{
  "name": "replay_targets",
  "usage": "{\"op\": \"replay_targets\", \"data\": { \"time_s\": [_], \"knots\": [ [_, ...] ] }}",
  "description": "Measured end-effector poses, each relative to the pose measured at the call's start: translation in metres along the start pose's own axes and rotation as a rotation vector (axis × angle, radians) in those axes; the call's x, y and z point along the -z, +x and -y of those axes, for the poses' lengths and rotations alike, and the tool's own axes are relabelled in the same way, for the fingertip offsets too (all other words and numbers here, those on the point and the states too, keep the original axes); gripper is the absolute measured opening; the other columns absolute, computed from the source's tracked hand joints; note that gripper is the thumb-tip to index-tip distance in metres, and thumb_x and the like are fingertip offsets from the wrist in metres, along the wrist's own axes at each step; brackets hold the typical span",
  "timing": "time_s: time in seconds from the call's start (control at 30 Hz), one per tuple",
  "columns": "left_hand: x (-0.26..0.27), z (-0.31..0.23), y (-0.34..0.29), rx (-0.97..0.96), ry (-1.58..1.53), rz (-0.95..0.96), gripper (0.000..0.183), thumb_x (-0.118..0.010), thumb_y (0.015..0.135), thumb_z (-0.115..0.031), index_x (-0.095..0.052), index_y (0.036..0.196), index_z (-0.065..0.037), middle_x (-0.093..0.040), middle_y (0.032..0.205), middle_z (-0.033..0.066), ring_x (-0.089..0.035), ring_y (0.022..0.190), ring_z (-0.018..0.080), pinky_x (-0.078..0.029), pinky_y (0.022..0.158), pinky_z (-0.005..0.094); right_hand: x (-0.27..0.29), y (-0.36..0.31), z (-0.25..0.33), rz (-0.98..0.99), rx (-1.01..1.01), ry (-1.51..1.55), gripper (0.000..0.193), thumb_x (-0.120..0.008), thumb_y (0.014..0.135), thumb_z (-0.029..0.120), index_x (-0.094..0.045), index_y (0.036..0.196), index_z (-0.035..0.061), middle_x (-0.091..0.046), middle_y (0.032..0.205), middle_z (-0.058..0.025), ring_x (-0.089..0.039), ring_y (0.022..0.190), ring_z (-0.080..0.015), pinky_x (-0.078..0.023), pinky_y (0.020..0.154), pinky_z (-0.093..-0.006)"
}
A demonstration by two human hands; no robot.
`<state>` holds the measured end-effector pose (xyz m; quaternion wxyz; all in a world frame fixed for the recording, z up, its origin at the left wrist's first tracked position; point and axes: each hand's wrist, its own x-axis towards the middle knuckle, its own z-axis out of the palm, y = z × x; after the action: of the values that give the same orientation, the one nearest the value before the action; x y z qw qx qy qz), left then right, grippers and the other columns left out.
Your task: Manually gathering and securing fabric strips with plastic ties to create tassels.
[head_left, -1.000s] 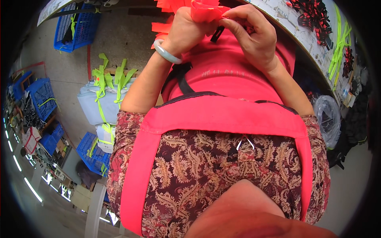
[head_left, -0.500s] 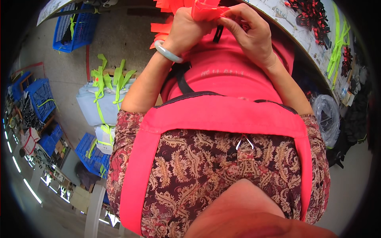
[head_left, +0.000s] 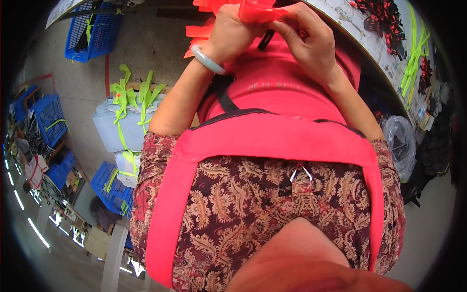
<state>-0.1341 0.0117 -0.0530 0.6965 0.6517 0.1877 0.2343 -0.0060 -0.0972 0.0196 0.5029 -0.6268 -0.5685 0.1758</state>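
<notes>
Bright orange-red fabric strips are bunched in my left hand, which is closed around them at the top of the view; more strips hang on its left side. My right hand is closed in a pinch, thumb and forefinger meeting at the right edge of the fabric. A small narrow black piece hangs just below the fingertips; what joins it to the fabric is hidden. Something dark red shows within the curl of my right fingers, too small to name. Both hands are over my pink-red apron.
At the upper right, a worktable holds black-and-red bunches and neon-yellow strips. Clear plastic wrapping lies below its edge. On the left are blue crates and a pale stack tied with neon-yellow strips.
The black piece has tilted a little. Both hands and the orange-red fabric have shifted slightly; both hands keep their closed shape.
</notes>
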Motion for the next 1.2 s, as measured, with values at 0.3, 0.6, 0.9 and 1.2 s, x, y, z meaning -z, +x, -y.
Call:
{"op": "replay_targets", "data": {
  "time_s": [0.3, 0.6, 0.9, 1.2],
  "knots": [
    [-0.011, 0.003, 0.007, -0.42, -0.305, 0.074, 0.011, -0.068, 0.085, 0.001, -0.068, 0.095, -0.003, -0.062, 0.078, -0.0013, -0.055, 0.067, 0.006, -0.044, 0.057, 0.0207, -0.017, -0.006, -0.037, -0.107, 0.15, 0.23, 0.012, -0.067, 0.083, 0.0, -0.061, 0.092, -0.0001, -0.056, 0.077, -0.0058, -0.05, 0.06, -0.0114, -0.04, 0.053, -0.023],
    [-0.002, -0.013, 0.002, -0.044, -0.037, 0.067, 0.009, -0.067, 0.084, -0.004, -0.07, 0.093, -0.001, -0.068, 0.076, 0.0026, -0.061, 0.07, 0.0085, -0.051, 0.062, 0.0248, 0.001, -0.016, -0.038, 0.09, -0.126, 0.102, 0.014, -0.063, 0.091, 0.004, -0.06, 0.102, -0.0036, -0.064, 0.09, -0.0051, -0.062, 0.083, -0.0085, -0.05, 0.073, -0.0209],
    [0.008, -0.03, 0.009, 0.039, -0.072, 0.098, 0.011, -0.068, 0.084, -0.003, -0.071, 0.094, -0.001, -0.068, 0.079, 0.0025, -0.062, 0.072, 0.0079, -0.051, 0.063, 0.0242, 0.002, -0.015, -0.031, 0.015, -0.096, 0.214, 0.015, -0.063, 0.091, 0.006, -0.06, 0.103, -0.0027, -0.064, 0.092, -0.0039, -0.062, 0.083, -0.0083, -0.05, 0.075, -0.0207],
    [-0.002, -0.023, 0.021, -0.305, -0.206, 0.107, 0.007, -0.069, 0.085, -0.001, -0.067, 0.091, -0.003, -0.062, 0.078, -0.001, -0.055, 0.066, 0.0064, -0.045, 0.059, 0.0207, 0.014, -0.01, -0.023, 0.108, -0.168, 0.136, 0.012, -0.066, 0.088, 0.005, -0.063, 0.098, -0.002, -0.065, 0.089, -0.0048, -0.062, 0.081, -0.0075, -0.049, 0.071, -0.0185]
  ]
}}
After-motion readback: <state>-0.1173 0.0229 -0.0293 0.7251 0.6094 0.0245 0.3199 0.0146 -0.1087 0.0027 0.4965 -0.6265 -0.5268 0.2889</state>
